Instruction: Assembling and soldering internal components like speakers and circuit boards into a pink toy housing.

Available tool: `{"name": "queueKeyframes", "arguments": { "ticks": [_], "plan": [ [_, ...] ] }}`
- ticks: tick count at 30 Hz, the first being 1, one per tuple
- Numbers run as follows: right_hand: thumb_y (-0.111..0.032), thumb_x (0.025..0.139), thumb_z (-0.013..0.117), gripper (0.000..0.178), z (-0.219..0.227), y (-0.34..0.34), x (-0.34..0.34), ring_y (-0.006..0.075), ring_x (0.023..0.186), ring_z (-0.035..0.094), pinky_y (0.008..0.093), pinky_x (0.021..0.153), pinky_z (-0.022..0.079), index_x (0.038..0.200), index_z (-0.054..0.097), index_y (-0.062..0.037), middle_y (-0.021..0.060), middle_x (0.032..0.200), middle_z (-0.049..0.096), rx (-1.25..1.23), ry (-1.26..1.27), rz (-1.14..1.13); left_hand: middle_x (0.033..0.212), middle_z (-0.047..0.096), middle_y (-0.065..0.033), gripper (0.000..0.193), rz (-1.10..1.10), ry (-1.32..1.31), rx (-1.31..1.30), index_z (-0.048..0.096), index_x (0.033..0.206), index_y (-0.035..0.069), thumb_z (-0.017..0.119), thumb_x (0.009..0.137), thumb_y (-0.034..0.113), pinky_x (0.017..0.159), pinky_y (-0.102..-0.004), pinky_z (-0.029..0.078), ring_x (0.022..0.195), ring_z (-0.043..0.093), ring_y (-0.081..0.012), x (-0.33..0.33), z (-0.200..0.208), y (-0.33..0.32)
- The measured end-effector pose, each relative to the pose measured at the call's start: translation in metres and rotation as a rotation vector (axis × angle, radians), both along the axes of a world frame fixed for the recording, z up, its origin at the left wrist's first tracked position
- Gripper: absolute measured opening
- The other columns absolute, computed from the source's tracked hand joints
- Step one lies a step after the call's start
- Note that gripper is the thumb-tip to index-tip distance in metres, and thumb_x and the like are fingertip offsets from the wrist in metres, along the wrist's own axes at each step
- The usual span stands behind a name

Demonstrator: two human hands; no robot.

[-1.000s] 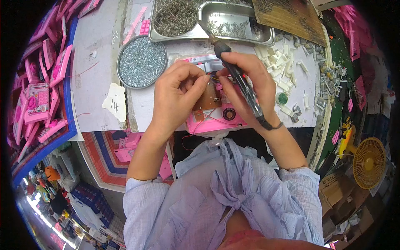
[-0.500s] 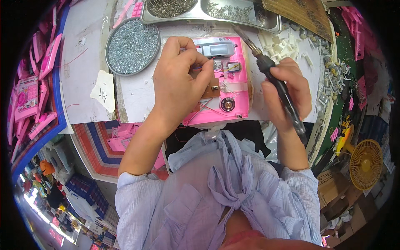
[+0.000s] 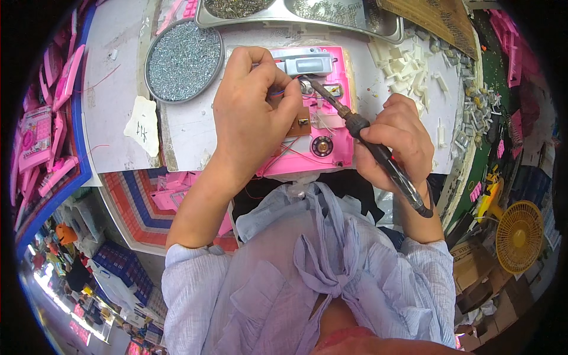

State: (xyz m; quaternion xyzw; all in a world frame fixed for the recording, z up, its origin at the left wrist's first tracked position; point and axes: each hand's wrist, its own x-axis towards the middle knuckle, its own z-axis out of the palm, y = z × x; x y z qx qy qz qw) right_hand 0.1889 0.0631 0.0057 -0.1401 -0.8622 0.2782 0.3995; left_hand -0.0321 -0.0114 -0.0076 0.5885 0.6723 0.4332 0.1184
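Note:
My left hand [image 3: 251, 112] rests over the left side of an open pink plastic casing [image 3: 306, 162]. Its thumb and forefinger are pinched together on a thin wire, mostly covered by the fingers. My right hand [image 3: 402, 139] grips a soldering iron [image 3: 386, 163] by its black handle. The iron's tip reaches a small round metal part [image 3: 306, 87] just beside my left fingertips. Inside the casing are a grey-blue plastic piece [image 3: 310, 64], a brown circuit board [image 3: 300, 123], a round black speaker [image 3: 322, 146] and loose red wires.
A round tray [image 3: 221, 50] of small metal screws stands at the left, by a torn paper piece [image 3: 142, 127]. Behind is a metal tray [image 3: 284, 10] of springs. White plastic parts [image 3: 408, 74] lie right; pink casings [image 3: 38, 139] pile far left. A yellow fan [image 3: 519, 236] stands lower right.
My right hand has brought the soldering iron left and down, so its tip has gone from above the casing to the metal part inside. My left hand has barely shifted.

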Motion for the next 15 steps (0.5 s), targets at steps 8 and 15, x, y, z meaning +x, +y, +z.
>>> {"name": "queueKeyframes", "arguments": {
  "ticks": [8, 15],
  "plan": [
    [0.005, 0.068, 0.074, 0.034, -0.0036, 0.0013, -0.0027, 0.0256, 0.06, 0.054, 0.0411, 0.066, 0.046, 0.099, 0.064, -0.0042, 0.0073, 0.07, 0.057, 0.005, 0.022, 0.001, 0.099, 0.06, -0.0133, 0.011, 0.005, 0.017, -0.002, 0.067, 0.078, -0.001, 0.076, 0.077, 0.003, 0.069, -0.0368, 0.053, 0.082, 0.064, -0.0275, 0.0012, 0.0005, 0.0009],
    [0.002, 0.064, 0.077, 0.035, -0.0046, 0.0017, -0.0058, 0.0257, 0.059, 0.053, 0.0375, 0.062, 0.045, 0.097, 0.068, -0.0062, 0.0045, 0.069, 0.058, 0.012, 0.052, -0.021, 0.099, 0.06, -0.013, 0.011, 0.008, 0.005, -0.014, 0.067, 0.078, -0.001, 0.076, 0.077, 0.003, 0.069, -0.0369, 0.053, 0.081, 0.064, -0.0274, 0.0015, 0.0009, 0.0009]
  ]
}}
